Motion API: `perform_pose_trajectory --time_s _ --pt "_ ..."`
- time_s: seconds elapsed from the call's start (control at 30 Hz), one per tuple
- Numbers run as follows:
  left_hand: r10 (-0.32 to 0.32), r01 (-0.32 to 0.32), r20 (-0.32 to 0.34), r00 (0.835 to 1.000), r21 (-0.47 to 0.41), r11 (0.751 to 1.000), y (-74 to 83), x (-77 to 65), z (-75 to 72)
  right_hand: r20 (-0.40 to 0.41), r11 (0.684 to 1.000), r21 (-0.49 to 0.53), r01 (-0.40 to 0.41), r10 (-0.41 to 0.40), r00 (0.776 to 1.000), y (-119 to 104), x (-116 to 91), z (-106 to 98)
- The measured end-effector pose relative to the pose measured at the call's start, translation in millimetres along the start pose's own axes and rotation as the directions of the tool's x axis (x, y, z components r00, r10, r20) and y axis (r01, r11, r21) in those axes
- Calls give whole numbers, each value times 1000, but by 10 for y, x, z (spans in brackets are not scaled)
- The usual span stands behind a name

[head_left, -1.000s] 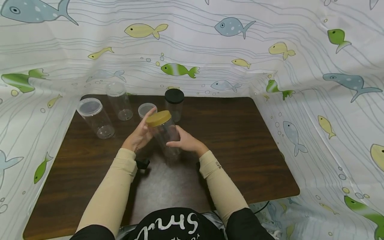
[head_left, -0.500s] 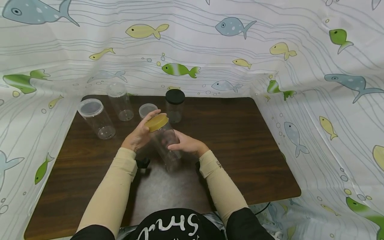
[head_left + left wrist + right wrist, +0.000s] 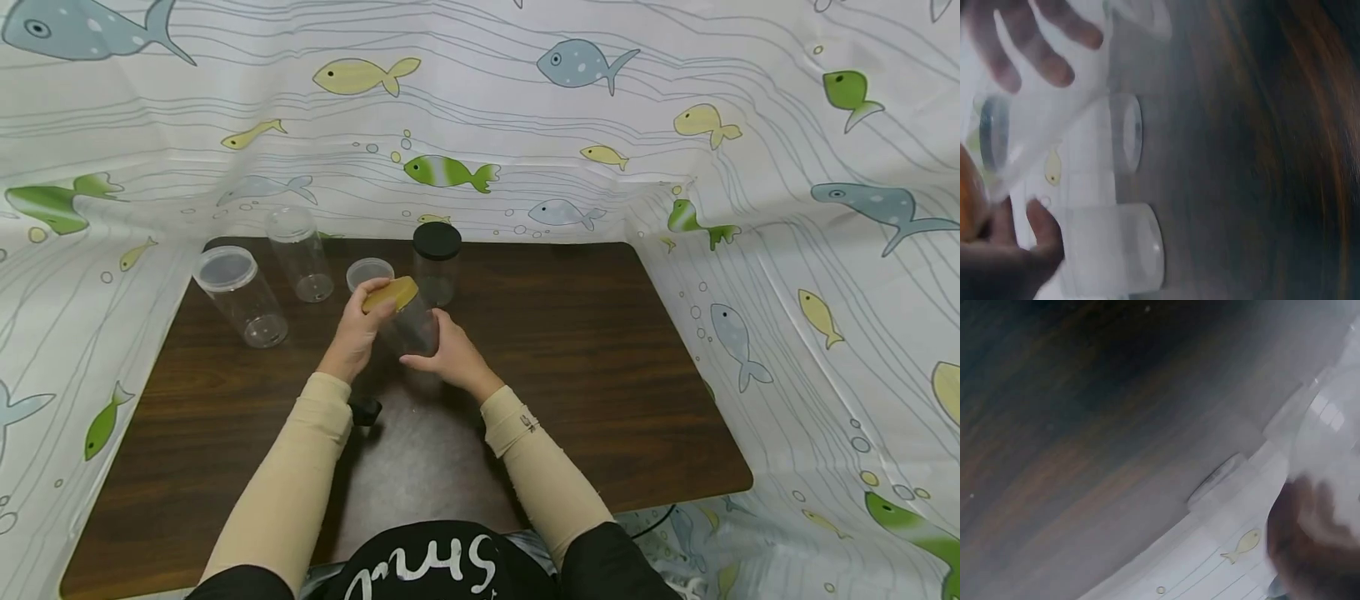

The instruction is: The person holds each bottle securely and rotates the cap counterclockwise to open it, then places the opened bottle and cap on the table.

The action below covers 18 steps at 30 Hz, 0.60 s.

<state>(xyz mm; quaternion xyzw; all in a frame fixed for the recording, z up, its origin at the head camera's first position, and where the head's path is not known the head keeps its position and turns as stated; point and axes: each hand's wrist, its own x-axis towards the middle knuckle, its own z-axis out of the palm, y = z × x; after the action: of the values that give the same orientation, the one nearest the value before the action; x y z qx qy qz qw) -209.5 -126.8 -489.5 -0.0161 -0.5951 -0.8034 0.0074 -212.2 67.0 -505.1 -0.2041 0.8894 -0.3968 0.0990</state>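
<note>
Yellow lid (image 3: 400,291): left hand (image 3: 357,329) now grips it, thumb showing.

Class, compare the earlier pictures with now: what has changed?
The left hand now grips the yellow lid, thumb in front. The lower end of the jar has swung away from the person; the right hand, still holding it, moved left. The other four jars stayed put.

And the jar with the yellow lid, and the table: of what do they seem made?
Jar: likely clear plastic, perhaps glass; see-through, with glossy highlights. Lid: probably plastic, opaque, evenly yellow. Table: perhaps wood or laminate, dull sheen, streaky brown grain.
</note>
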Motion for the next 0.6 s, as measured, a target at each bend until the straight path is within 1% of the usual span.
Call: perform_pose_trajectory --time_s 0.07,0.13,0.2,0.23,0.3,0.37,0.47,0.53,0.6 --pt "-15 22 -97 995 69 997 12 -1 41 -87 992 -127 0 -12 996 -41 9 54" --pt "-17 35 -167 986 105 994 18 1 78 -152 975 -220 -11 -23 988 -71 24 98" --pt "-6 31 -200 980 123 992 13 9 102 -183 966 -258 -30 -18 983 -83 29 125" --pt "-1 27 -200 980 127 992 7 15 107 -187 967 -253 -39 -9 982 -81 33 131" --pt "4 18 -169 986 125 992 0 21 98 -181 980 -196 -46 10 983 -70 35 123" --pt "11 -1 -112 994 87 996 -7 26 62 -149 993 -113 -44 27 989 -49 39 96" --pt "29 -28 10 1000 -30 999 -16 23 -9 -35 999 38 -21 22 999 -3 41 12" --pt "47 -34 107 993 -118 992 -24 22 -64 69 989 145 -2 -8 998 30 41 -56" --pt "59 -17 213 975 -192 981 -21 17 -109 184 963 270 21 -73 980 59 37 -122"
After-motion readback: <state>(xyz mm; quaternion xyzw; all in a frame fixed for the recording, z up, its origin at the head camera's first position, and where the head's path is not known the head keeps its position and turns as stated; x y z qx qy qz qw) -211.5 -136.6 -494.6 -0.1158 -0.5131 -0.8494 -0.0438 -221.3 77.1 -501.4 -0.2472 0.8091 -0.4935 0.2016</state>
